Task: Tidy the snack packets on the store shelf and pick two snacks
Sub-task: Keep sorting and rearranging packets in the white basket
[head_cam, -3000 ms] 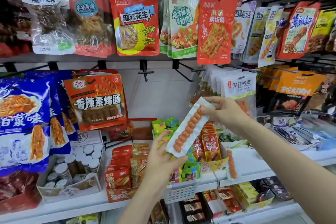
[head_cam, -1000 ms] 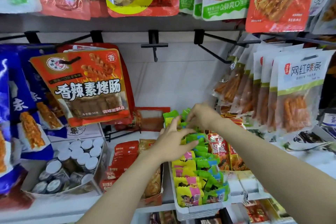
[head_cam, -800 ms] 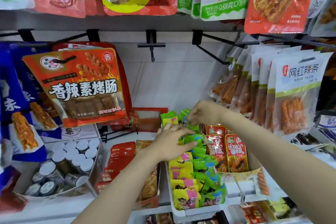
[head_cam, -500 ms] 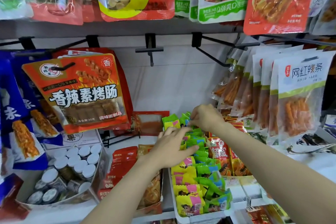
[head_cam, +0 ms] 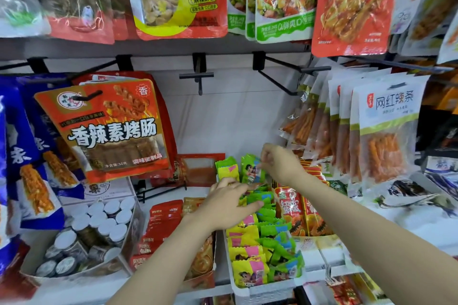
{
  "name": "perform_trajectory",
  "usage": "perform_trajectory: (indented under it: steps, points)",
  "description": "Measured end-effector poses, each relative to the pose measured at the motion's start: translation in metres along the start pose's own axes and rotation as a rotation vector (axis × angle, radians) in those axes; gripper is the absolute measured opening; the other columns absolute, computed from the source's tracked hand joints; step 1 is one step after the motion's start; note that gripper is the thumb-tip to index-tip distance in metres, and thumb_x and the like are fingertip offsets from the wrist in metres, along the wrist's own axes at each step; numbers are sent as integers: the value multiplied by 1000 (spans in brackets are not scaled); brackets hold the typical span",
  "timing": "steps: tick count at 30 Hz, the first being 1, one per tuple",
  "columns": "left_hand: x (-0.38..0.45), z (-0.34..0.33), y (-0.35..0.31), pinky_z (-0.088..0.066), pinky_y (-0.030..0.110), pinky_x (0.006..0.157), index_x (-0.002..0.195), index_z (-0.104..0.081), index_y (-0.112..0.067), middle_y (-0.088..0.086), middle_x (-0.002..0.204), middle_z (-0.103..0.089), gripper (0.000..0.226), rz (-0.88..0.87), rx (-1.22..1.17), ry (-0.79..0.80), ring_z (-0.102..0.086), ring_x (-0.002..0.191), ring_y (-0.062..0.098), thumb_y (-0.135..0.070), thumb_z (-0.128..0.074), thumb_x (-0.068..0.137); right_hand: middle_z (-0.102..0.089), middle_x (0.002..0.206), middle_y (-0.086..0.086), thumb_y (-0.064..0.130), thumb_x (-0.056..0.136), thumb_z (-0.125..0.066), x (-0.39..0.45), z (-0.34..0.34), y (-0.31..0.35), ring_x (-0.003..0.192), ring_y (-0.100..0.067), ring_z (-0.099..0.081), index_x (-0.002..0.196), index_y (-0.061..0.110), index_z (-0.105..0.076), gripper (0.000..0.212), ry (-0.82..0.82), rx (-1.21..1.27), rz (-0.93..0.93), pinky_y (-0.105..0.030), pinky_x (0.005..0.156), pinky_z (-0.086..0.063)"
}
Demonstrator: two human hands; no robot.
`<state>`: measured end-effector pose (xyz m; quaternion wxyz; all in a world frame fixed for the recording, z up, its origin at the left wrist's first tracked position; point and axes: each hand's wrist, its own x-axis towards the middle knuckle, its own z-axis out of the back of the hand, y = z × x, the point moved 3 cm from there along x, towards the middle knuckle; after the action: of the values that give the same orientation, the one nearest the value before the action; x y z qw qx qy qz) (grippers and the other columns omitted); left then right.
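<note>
A white basket [head_cam: 262, 291] on the shelf holds rows of small yellow packets [head_cam: 244, 252] and green packets [head_cam: 277, 238]. My left hand [head_cam: 228, 205] lies flat on the packets at the basket's far end, fingers straight and pointing right. My right hand [head_cam: 280, 163] reaches in behind it and pinches the top of an upright green packet [head_cam: 251, 171] at the back of the row. Beside that one a yellow-green packet [head_cam: 226, 169] stands upright.
Red packets [head_cam: 297, 210] fill a box right of the basket. Red sachets [head_cam: 161, 220] and a box of white-capped jars [head_cam: 94, 230] sit to the left. Large bags hang on hooks: an orange one [head_cam: 109, 129] left, clear ones [head_cam: 386, 131] right. An empty hook [head_cam: 198, 77] juts out above.
The long sausage strip I held three seconds ago is gone from my hands. Both hands have moved into the basket; over the last second the right hand shifted slightly and pinched the back green packet.
</note>
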<state>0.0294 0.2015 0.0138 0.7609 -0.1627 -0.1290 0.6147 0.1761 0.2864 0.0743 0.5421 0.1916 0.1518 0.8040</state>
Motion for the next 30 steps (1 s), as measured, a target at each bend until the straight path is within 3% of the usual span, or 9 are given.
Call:
perform_trajectory:
  steps: [3, 5, 9, 12, 15, 18, 22, 26, 30]
  points:
    - [-2, 5, -6, -16, 47, 117, 148, -35, -41, -2, 152, -42, 63, 32, 1, 26, -17, 146, 16, -69, -40, 92, -61, 64, 2, 20, 83, -77, -26, 46, 3, 63, -12, -61, 72, 20, -47, 32, -196, 134, 79, -19, 56, -36]
    - [-4, 8, -11, -15, 47, 119, 151, -32, -37, 2, 156, -37, 65, 59, 11, 33, -19, 147, 20, -67, -42, 93, -64, 66, 7, 18, 82, -78, -44, 73, 7, 63, 2, -61, 77, 19, -54, 24, -293, 240, 94, -6, 59, -40]
    - [-15, 14, -23, -26, 37, 116, 153, -29, -20, 4, 154, -40, 75, 102, -107, -44, -30, 144, 24, -58, -54, 93, -75, 89, -2, 15, 87, -72, -78, 109, 13, 80, -6, -71, 103, 14, -72, 16, -314, 367, 124, -21, 79, -56]
    - [-38, 19, -32, -32, 39, 114, 153, -31, -18, 4, 152, -40, 76, 96, -295, -187, -39, 137, 28, -49, -63, 91, -71, 81, 11, 16, 88, -72, -100, 132, 7, 71, 11, -66, 101, 15, -75, 14, -378, 378, 109, -7, 70, -52]
    - [-64, 22, -46, -46, 33, 100, 146, -41, -23, -1, 145, -44, 69, 62, -491, -357, -52, 122, 22, -43, -71, 87, -72, 84, 12, 22, 86, -74, -115, 147, -5, 79, -1, -70, 94, 27, -74, 10, -386, 464, 26, -27, 81, -58]
    - [-80, 20, -74, -47, 12, 89, 139, -48, -26, -9, 138, -53, 60, 61, -974, -249, -55, 121, 4, -39, -72, 85, -74, 88, 7, 28, 83, -76, -125, 148, -5, 83, -9, -70, 80, 39, -70, 13, -311, 495, -18, -31, 80, -57]
    - [-94, 9, -98, -53, 15, 79, 106, -64, -30, -20, 102, -71, 22, 93, -1177, -197, -64, 94, -12, -17, -71, 89, -71, 78, 19, 32, 81, -78, -128, 147, 4, 70, -1, -70, 82, 38, -71, 9, -301, 543, -84, -21, 62, -57]
    - [-110, 7, -95, -55, 18, 71, 93, -71, -19, -10, 88, -77, 15, 138, -1274, -302, -71, 87, 6, -9, -76, 84, -68, 71, 18, 29, 83, -77, -126, 148, 9, 58, 1, -67, 84, 32, -71, 7, -333, 519, -117, -19, 50, -53]
    - [-123, 7, -88, -52, 18, 60, 76, -55, -4, 9, 72, -68, 23, 236, -1420, -437, -64, 65, 12, -8, -77, 80, -72, 73, 9, 24, 83, -77, -123, 143, 8, 58, -6, -71, 84, 26, -72, 6, -302, 554, -180, -34, 60, -61]
